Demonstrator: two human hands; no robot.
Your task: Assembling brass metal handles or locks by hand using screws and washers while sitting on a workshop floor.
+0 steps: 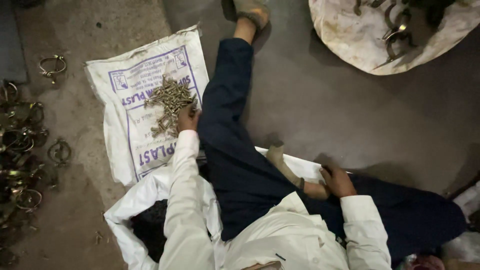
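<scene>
I am watching the left hand (187, 119) reaching into the heap of brass screws (169, 102) on the printed white sack (145, 80), at 10 o'clock from the torso; I cannot tell whether its fingers are grasping any. The right hand (338, 181) is resting loosely clenched at the ankle (315, 190), at 3 o'clock.

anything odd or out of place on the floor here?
Mostly no. A few metal clamp rings lie apart from the clamp pile at the left edge. The bolts sit heaped on the white sack, where the left hand reaches; none look spilled.
</scene>
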